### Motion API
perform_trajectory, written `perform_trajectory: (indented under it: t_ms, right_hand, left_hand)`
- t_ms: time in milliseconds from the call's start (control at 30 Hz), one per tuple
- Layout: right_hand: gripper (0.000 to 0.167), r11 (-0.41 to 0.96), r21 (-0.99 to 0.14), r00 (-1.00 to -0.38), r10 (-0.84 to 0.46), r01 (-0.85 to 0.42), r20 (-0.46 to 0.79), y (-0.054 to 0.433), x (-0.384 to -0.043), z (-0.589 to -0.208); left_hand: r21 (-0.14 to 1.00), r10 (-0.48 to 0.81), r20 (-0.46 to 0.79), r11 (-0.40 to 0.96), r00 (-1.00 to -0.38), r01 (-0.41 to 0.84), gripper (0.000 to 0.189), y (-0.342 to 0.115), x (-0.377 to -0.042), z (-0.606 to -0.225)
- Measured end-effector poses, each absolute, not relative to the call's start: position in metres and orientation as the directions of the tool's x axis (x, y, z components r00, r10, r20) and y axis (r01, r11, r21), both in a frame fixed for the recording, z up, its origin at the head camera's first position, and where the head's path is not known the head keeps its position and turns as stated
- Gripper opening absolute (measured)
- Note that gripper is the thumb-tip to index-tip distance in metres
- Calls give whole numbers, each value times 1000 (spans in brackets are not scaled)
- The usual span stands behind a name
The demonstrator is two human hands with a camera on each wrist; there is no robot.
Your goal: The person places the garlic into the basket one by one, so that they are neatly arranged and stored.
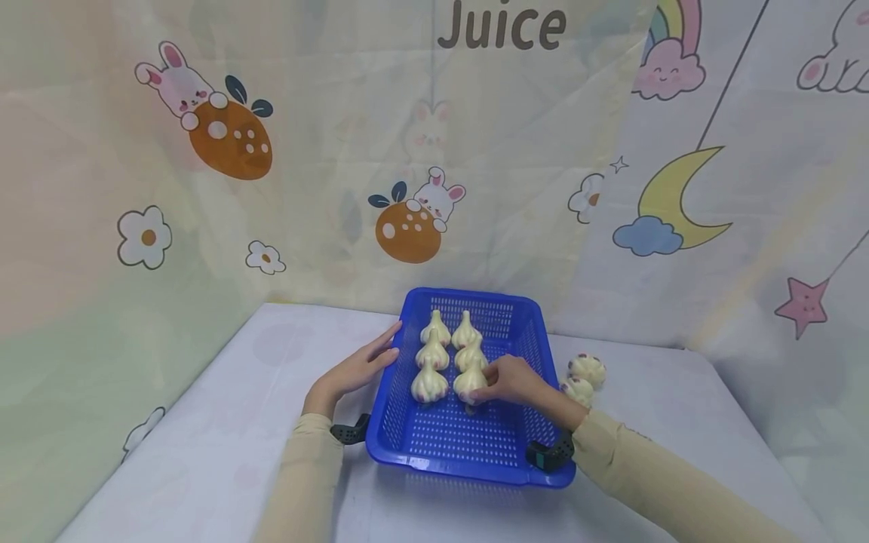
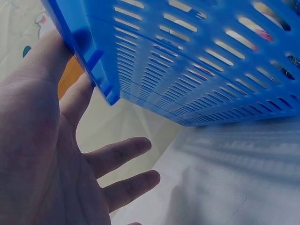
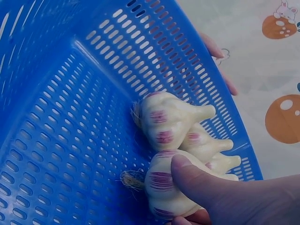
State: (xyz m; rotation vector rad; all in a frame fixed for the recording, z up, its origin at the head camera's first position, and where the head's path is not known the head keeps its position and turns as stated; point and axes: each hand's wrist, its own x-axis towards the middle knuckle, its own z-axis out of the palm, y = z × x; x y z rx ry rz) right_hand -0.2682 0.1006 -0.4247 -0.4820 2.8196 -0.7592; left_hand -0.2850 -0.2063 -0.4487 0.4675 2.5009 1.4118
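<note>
A blue perforated plastic basket (image 1: 468,473) stands on the table, with several garlic bulbs in two columns inside. My right hand (image 1: 519,382) reaches in over the basket's right side and grips the nearest garlic bulb (image 1: 467,385) of the right column. In the right wrist view, the thumb (image 3: 194,180) presses on this purple-streaked bulb (image 3: 159,183), whose roots face the bare basket floor. Beside it lies the front bulb (image 1: 429,385) of the left column. My left hand (image 1: 353,371) touches the basket's left rim from outside; its fingers (image 2: 124,157) are spread and fairly straight.
Two more garlic bulbs (image 1: 587,369) sit on the white tabletop (image 1: 251,422) right of the basket, partly behind the right forearm. A cartoon-printed curtain (image 1: 326,196) hangs close behind the basket. Black bands (image 1: 551,452) are on both wrists.
</note>
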Motion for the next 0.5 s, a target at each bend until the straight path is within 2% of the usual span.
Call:
perform_trajectory:
  t_ms: [500]
  right_hand:
    - [30,800,-542,-937,-343,-258,-60,102,-270,-423]
  left_hand:
    - [854,382,-43,494,-923,165,56,-206,-285,-450]
